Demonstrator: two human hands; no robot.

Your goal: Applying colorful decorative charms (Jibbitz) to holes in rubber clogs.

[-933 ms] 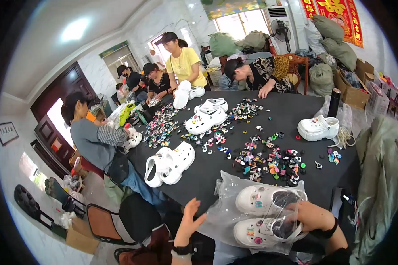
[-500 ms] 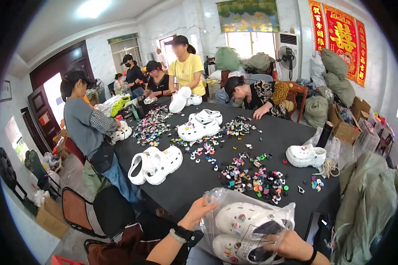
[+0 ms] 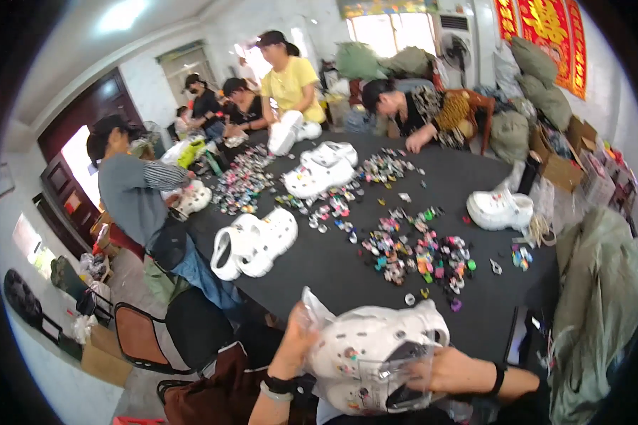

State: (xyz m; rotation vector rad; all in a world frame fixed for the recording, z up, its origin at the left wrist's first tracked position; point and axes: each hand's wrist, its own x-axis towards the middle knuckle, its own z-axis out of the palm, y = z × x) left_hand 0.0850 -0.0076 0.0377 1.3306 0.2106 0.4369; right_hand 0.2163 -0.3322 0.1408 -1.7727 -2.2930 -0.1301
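Note:
Low in front of me is a pair of white clogs (image 3: 365, 341) with small coloured charms, one above the other. A clear plastic bag (image 3: 317, 306) covers part of them. My left hand (image 3: 299, 338) is closed on the bag at the left side of the clogs. From the right, my right hand (image 3: 443, 372) has its fingers curled on the plastic by the clogs' openings; the fingertips are blurred and partly hidden. Just beyond the clogs, a pile of colourful shoe charms (image 3: 432, 258) is spread over the black table (image 3: 319, 273).
More white clogs stand on the table: a pair (image 3: 255, 242) at left, a pair (image 3: 319, 170) mid-table and some (image 3: 500, 210) at right beside a dark bottle (image 3: 528, 176). Co-workers sit and stand around the far side. Grey-green sacking (image 3: 595, 304) hangs at right; chairs (image 3: 145, 333) stand at left.
The bagged clogs have tilted and moved slightly left, and the upper heel now shows more plainly. My left hand has moved left and the right hand slightly up. The whole view has shifted.

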